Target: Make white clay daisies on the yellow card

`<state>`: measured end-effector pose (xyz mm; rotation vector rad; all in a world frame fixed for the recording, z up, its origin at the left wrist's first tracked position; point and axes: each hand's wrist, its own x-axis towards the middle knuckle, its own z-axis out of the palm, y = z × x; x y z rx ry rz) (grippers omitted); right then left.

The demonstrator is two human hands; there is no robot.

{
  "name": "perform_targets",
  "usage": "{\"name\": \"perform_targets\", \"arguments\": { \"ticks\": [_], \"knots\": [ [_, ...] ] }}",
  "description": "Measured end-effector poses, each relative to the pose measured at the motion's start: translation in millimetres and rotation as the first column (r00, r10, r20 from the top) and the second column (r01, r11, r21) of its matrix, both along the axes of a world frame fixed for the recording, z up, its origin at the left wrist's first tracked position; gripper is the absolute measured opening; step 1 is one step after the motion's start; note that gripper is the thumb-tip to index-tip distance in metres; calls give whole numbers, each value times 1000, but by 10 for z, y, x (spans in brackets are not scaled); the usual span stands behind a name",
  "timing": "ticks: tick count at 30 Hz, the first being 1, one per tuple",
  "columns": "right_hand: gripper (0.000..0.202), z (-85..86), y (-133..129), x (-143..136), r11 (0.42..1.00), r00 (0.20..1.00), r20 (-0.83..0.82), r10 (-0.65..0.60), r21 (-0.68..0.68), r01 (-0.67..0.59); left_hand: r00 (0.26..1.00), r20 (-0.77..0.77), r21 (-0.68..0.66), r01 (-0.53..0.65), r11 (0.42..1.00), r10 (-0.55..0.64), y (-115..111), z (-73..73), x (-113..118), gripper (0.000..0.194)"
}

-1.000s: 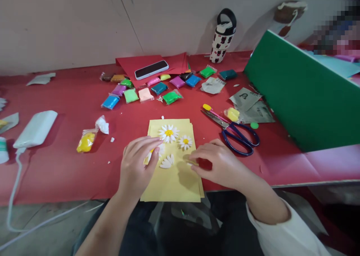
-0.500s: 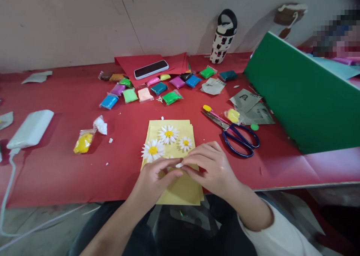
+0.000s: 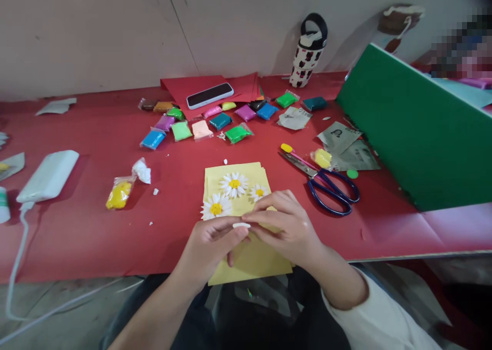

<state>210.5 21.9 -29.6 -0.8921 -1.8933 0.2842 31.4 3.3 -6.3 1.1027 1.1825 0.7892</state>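
Between the fingertips of both hands is a small, elongated white clay piece point(image 3: 242, 225). My left hand point(image 3: 211, 242) pinches it between thumb and fingers from the left. From the right, my right hand point(image 3: 288, 227) closes its fingertips on its other end. Both hands hover over the lower part of yellow paper sheets point(image 3: 249, 263). Above my fingers on the paper lie white daisies with yellow centres: one at the top point(image 3: 234, 184), one at the left point(image 3: 216, 208) and a smaller one at the right point(image 3: 259, 192), partly beside my right hand.
Scissors point(image 3: 326, 186) lie right of the paper, near a green board point(image 3: 415, 135). Several coloured clay packets point(image 3: 238, 133), a phone point(image 3: 210, 96) and a patterned bottle point(image 3: 307, 53) stand or lie at the back. A yellow packet point(image 3: 120, 193) and white power bank point(image 3: 49, 175) are left.
The white piece now shows longer and lies flatter between my fingertips. The lower edge of the top paper has turned to the right. The whole view has shifted slightly.
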Motion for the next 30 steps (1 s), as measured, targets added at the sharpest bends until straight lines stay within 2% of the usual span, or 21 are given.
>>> {"name": "perform_targets", "arguments": {
  "ticks": [4, 7, 12, 16, 22, 25, 30],
  "knots": [
    [12, 54, 30, -35, 999, 999, 3, 42, -10, -42, 993, 94, -85, -57, 995, 65, -26, 0, -4, 25],
    [16, 60, 53, -54, 997, 998, -10, 67, -23, -67, 991, 120, -131, -42, 991, 58, -23, 21, -27, 26],
    [7, 31, 64, -70, 993, 993, -78, 91, -74, -97, 992, 122, -145, -2, 989, 20, -11, 37, -63, 30],
    [8, 23, 50, -79, 989, 993, -98, 63, -123, -75, 990, 118, -145, -61, 987, 79, -20, 11, -50, 28],
    [7, 29, 39, -89, 996, 992, -111, 62, -64, -69, 992, 108, -101, -61, 993, 72, -27, 4, -26, 23],
    [8, 29, 37, -89, 997, 993, -105, 56, -43, -61, 990, 119, -123, -62, 990, 77, -22, 18, -26, 25],
    [9, 28, 25, -96, 995, 994, -105, 41, -88, -50, 981, 173, -179, -56, 982, 88, -23, 64, -25, 31]
  ]
}}
